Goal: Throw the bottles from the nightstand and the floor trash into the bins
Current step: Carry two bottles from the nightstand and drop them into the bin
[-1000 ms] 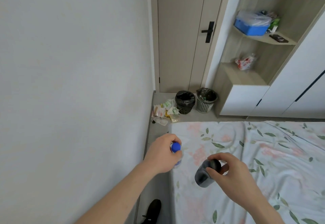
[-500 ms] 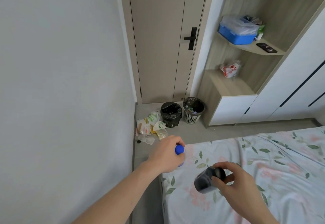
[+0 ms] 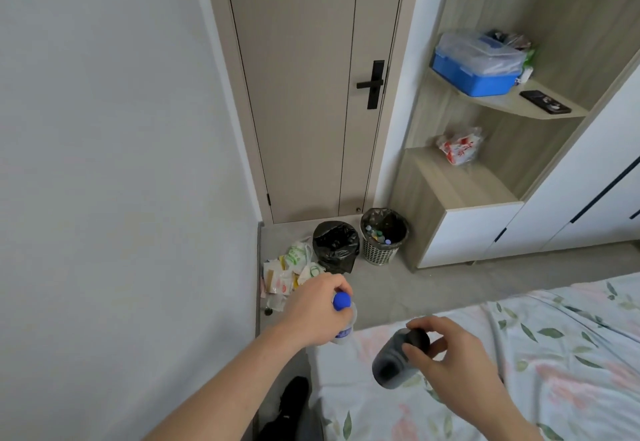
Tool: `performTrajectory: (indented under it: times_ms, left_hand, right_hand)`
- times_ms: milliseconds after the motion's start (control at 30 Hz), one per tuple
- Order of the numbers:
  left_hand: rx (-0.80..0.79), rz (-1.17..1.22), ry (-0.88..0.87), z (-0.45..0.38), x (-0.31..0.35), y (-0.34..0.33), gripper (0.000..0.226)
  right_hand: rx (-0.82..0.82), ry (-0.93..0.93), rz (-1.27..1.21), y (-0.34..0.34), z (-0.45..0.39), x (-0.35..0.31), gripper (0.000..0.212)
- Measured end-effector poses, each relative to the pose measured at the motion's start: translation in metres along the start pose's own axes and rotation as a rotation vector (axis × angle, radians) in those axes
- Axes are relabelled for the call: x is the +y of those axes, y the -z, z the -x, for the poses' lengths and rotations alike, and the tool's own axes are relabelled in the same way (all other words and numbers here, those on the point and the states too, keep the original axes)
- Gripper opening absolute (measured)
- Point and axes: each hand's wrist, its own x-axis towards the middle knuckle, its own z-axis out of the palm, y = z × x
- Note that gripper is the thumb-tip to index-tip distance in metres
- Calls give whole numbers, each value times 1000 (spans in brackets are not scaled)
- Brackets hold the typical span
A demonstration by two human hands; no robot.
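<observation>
Head view shows the left hand [image 3: 313, 314] clamped on a blue-capped bottle [image 3: 343, 319] and the right hand [image 3: 450, 357] on a dark bottle [image 3: 398, 361] — both well short of the mesh bin [image 3: 382, 236]. Best to step close and drop each from directly above that bin's rim — a long toss risks landing in the floor trash [image 3: 287, 274] beside it.

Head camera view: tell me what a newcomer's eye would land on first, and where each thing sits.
Two bare hands fill the foreground: the left hand has its grip around a clear bottle with a blue cap, the right hand holds a dark bottle over the floral bed. Beyond them, by the closed door, stand a black-bagged bin and a mesh bin, with a pile of wrappers on the floor left of them.
</observation>
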Motion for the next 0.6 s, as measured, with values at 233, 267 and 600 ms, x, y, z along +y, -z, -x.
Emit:
performTrajectory:
  times_ms: [233,267,600]
  left_hand:
    - [-163,-54,-55,-147,-31,24,23]
    - [-187,-65,-63,-165,-35,31,23]
    - [-252,-132,-97,-281,-52,63,29]
  right_hand:
    - [26,-118,-56,-36,-127,-23,31]
    - [34,-135,-61,-37,-142,-30,30]
    - [143,-176,-68,-23,-234,-47,30]
